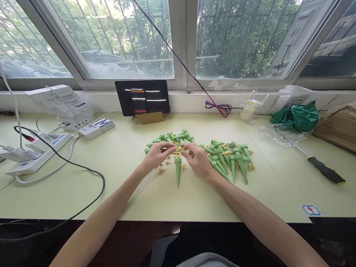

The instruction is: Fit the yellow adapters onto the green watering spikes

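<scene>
My left hand (159,154) is closed in a pinch at the middle of the table, with a small yellow plastic valve at its fingertips. Facing it, my right hand (197,158) also pinches at a small yellow piece; the fingers partly hide both. Just below the hands lies a single green plant watering spike (178,172), its tip toward me. A yellow T-shaped valve (182,166) rests beside its cap. Behind my hands is a heap of green spikes (182,135) mixed with yellow valves. More spikes (233,157) are piled right of my right hand.
A propped tablet (142,97) stands by the window. At left are stacked white boxes (66,104), a power strip (39,155) and a black cable (102,181). On the right lie a screwdriver (325,170), a green bag (296,116) and a cardboard box (338,124).
</scene>
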`<state>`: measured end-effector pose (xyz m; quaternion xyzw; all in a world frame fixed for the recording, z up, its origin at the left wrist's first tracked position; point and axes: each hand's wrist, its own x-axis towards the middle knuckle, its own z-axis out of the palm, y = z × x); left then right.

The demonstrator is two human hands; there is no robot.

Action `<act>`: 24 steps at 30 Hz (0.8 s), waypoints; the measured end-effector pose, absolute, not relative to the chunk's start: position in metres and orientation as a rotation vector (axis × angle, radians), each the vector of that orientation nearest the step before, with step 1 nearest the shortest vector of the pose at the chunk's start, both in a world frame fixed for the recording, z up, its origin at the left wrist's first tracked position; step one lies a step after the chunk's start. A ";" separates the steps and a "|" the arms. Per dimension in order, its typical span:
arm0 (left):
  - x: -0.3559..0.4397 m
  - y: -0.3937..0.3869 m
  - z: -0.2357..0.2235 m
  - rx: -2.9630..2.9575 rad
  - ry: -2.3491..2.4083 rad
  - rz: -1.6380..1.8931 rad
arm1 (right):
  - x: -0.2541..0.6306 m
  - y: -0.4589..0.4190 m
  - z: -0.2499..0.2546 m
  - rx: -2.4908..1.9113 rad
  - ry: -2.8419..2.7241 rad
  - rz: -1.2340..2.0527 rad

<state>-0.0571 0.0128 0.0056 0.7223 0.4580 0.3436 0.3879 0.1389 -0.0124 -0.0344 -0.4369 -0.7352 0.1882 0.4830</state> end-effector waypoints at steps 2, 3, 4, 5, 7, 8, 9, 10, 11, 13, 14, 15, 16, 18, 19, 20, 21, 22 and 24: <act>-0.056 0.012 0.005 1.763 1.128 0.835 | 0.139 -0.013 -0.036 -1.026 -1.808 0.460; -0.056 0.011 0.004 1.731 1.116 0.814 | 0.138 -0.013 -0.036 -1.011 -1.812 0.459; -0.056 0.011 0.003 1.705 1.106 0.798 | 0.138 -0.013 -0.037 -0.996 -1.814 0.457; -0.055 0.011 0.002 1.685 1.097 0.788 | 0.138 -0.013 -0.037 -0.983 -1.814 0.455; -0.055 0.011 0.001 1.651 1.081 0.780 | 0.138 -0.013 -0.037 -0.965 -1.810 0.448; -0.055 0.011 0.001 1.632 1.071 0.778 | 0.138 -0.013 -0.037 -0.960 -1.810 0.443; -0.054 0.011 0.001 1.611 1.059 0.778 | 0.138 -0.013 -0.037 -0.956 -1.810 0.438; -0.054 0.011 0.001 1.591 1.046 0.776 | 0.138 -0.013 -0.037 -0.950 -1.809 0.432; -0.054 0.010 0.002 1.572 1.032 0.775 | 0.138 -0.013 -0.036 -0.943 -1.809 0.424; -0.053 0.009 0.002 1.547 1.007 0.780 | 0.138 -0.014 -0.036 -0.930 -1.810 0.401; -0.052 0.009 0.003 1.539 0.997 0.784 | 0.138 -0.014 -0.036 -0.927 -1.811 0.386; -0.051 0.008 0.003 1.534 0.987 0.789 | 0.137 -0.014 -0.036 -0.927 -1.812 0.370; -0.050 0.008 0.003 1.529 0.979 0.796 | 0.137 -0.015 -0.036 -0.925 -1.812 0.355; -0.049 0.007 0.002 1.519 0.969 0.815 | 0.137 -0.015 -0.037 -0.914 -1.812 0.336; -0.048 0.006 0.002 1.517 0.969 0.825 | 0.137 -0.015 -0.037 -0.909 -1.812 0.334; -0.047 0.006 0.002 1.518 0.972 0.836 | 0.136 -0.015 -0.037 -0.907 -1.815 0.336; -0.047 0.005 0.002 1.524 0.977 0.846 | 0.136 -0.015 -0.037 -0.910 -1.819 0.339; -0.046 0.005 0.002 1.534 0.984 0.855 | 0.136 -0.015 -0.037 -0.919 -1.824 0.343; -0.046 0.004 0.002 1.556 0.996 0.872 | 0.136 -0.015 -0.037 -0.944 -1.830 0.347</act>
